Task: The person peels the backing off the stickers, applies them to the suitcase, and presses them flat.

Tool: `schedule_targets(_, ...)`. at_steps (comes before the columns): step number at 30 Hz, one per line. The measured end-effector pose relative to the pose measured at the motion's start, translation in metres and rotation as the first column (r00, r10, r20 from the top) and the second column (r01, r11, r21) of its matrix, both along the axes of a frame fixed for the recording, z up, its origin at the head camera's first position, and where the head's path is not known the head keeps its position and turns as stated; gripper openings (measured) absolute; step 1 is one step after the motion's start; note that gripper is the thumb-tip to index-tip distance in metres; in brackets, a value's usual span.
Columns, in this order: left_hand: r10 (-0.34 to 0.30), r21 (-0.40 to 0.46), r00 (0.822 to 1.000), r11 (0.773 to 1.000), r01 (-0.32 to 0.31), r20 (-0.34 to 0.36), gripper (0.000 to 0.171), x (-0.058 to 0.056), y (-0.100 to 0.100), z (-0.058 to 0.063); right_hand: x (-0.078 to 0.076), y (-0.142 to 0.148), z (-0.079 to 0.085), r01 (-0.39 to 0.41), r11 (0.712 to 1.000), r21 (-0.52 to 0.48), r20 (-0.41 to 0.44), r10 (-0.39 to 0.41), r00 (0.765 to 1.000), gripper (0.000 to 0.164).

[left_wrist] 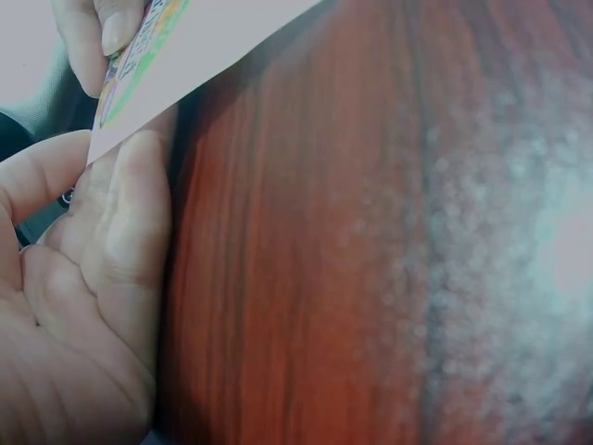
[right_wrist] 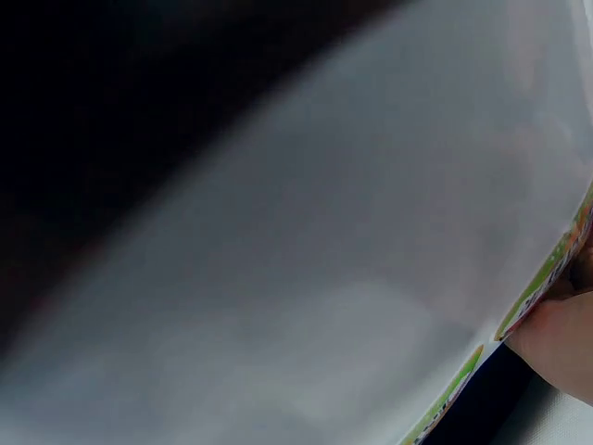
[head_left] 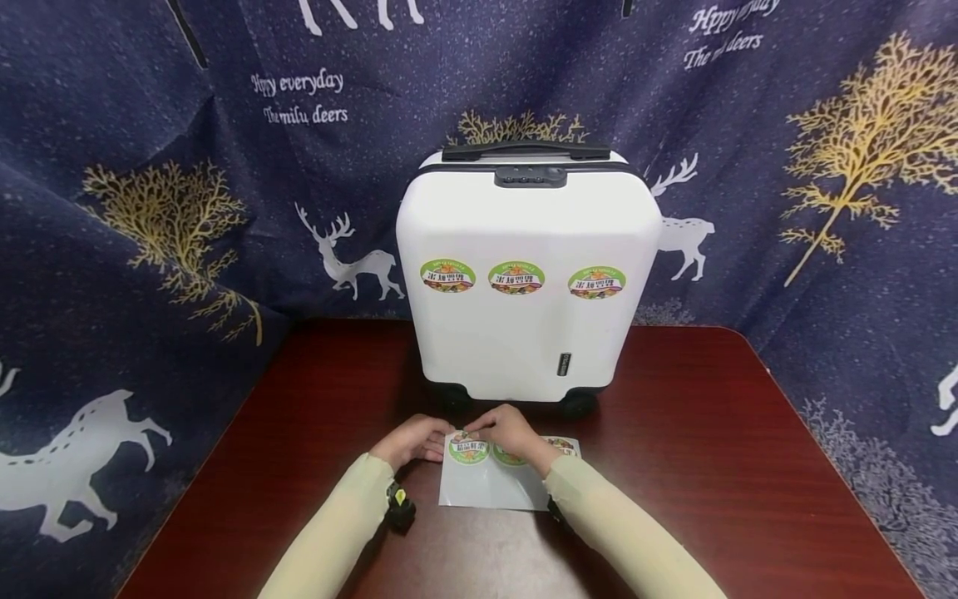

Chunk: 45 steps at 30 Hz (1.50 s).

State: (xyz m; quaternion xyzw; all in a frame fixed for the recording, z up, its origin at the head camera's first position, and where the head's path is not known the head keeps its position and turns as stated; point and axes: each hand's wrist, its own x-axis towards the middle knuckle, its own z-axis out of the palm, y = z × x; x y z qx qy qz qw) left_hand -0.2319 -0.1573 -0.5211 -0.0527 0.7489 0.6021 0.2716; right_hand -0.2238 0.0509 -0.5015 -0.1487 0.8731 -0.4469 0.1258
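A white sheet of oval fruit stickers (head_left: 490, 491) is held just in front of the suitcase. My left hand (head_left: 415, 438) pinches its left corner, the thumb on one side and fingers behind, as the left wrist view shows. From the right, my right hand (head_left: 515, 433) reaches across the sheet, thumb and fingertips pinching at the upper edge of the leftmost sticker (head_left: 469, 452). Whether that edge is lifted cannot be seen. My right hand partly covers the middle sticker (head_left: 506, 457). In the right wrist view, the sheet (right_wrist: 352, 232) fills most of the picture, blurred.
A white suitcase (head_left: 516, 349) stands upright behind the hands, with three oval stickers (head_left: 516, 279) in a row across its front. Its black wheels rest on the dark red wooden table (head_left: 711, 466). A dark blue curtain (head_left: 314, 166) with deer hangs behind.
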Motion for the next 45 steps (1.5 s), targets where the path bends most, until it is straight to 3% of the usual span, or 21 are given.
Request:
schedule_targets(16, 0.022, -0.001, 1.0, 1.0, -0.022, 0.011, 0.024, 0.0022, 0.0008, 0.0051, -0.0008, -0.0007, 0.0029, -0.026, 0.999, 0.028, -0.012, 0.026, 1.0, 0.016)
schedule_targets(25, 0.04, 0.006, 0.999, 0.999, -0.04, 0.011, 0.027, 0.0015, 0.0012, 0.0035, 0.001, -0.0028, 0.0024, -0.013, 1.0, -0.019, 0.015, 0.013, 1.0, 0.015)
schedule_targets(31, 0.008, -0.006, 1.0, 1.0, -0.008, -0.016, 0.029, 0.0017, -0.0004, 0.0035, 0.0002, -0.0016, 0.0018, -0.008, 1.0, -0.009, -0.023, 0.007, 1.0, 0.01)
schedule_targets(45, -0.058, 0.005, 0.997, 0.998, 0.059, -0.056, 0.034, 0.0013, -0.0018, 0.0014, -0.0013, -0.0047, 0.0024, 0.037, 0.992, 0.119, -0.075, -0.028, 0.997, 0.006)
